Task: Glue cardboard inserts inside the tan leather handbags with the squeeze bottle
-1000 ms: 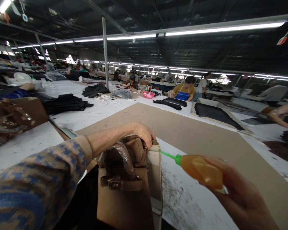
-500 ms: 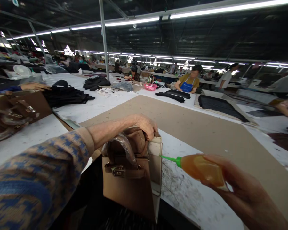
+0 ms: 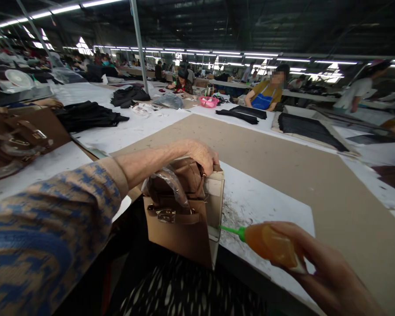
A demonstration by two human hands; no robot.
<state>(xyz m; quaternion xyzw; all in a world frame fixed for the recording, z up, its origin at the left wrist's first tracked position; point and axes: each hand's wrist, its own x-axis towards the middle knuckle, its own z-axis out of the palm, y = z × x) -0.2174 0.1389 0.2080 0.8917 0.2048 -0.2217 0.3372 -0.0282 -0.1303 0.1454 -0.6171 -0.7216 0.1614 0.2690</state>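
Observation:
A brown handbag (image 3: 177,230) stands tilted at the table's front edge, its pale side panel facing right. Clear plastic wraps its handle (image 3: 173,186). My left hand (image 3: 202,156) reaches across the bag and grips its top far edge, fingers bent down over it and partly hidden. In my right hand (image 3: 303,250) is a squeeze bottle (image 3: 270,243) of amber liquid with a thin green nozzle (image 3: 232,230). The nozzle's tip points left, at the edge of the bag's side panel; whether it touches I cannot tell.
Another brown handbag (image 3: 26,140) stands at the left, with black fabric pieces (image 3: 88,116) beside it. A brown board (image 3: 243,149) covers part of the white tabletop. Farther back are a pink basket (image 3: 209,102), a tray of black pieces (image 3: 311,131) and a seated co-worker (image 3: 265,96).
The nozzle tip has moved down along the bag's side panel edge. My left hand keeps its grip on the bag. The camera view has tilted downward.

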